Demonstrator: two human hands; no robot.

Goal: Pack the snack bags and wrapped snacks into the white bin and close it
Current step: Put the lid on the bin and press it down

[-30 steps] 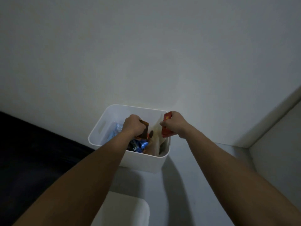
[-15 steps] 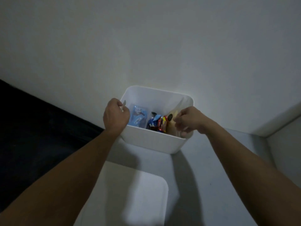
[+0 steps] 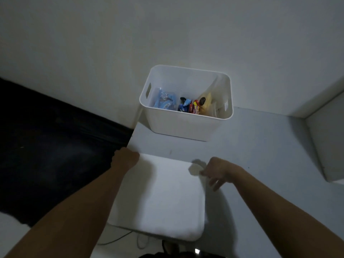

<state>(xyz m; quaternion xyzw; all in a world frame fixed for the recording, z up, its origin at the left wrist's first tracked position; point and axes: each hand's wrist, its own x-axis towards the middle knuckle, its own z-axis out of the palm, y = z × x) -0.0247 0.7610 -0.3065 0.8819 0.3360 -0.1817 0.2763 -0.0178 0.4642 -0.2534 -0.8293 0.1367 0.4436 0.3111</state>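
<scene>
The open white plastic bin w/ cut-out handles (image 3: 183, 123) sits at the back of the pale grey tabletop (image 3: 260, 146), close to the wall, and the snacks are inside it: a light blue snack bag (image 3: 165, 101) on the left, small blue and red wrapped snacks (image 3: 189, 107) in the middle, a yellow snack bag (image 3: 205, 106) on the right. So the packing looks done, and the step in hand is prob. the closing. The flat white lid w/ round corners (image 3: 163, 198) lies near the person, well apart from the bin, and it hangs a bit over the tabletop's front edge. The left hand (image 3: 125, 159) is at the lid's far left corner, curled up; can't tell if its fingers grip the edge or just touch it. The right hand (image 3: 216, 171) is at the far right corner, fingers (image 3: 216, 184) loose and a bit spread, holding nothing yet. To do it well: grab both sides, lift the lid flat, carry it over the bin, line up the corners, then press down all round. The yellow bag's clear top stands high vs. the rim, so it may need a push down first. Nothing lies btwn lid and bin. A dark area (image 3: 46, 155) is off to the left, a white block (image 3: 327, 138) on the right, and a thin cable (image 3: 119, 239) runs below the lid, out of the way.
</scene>
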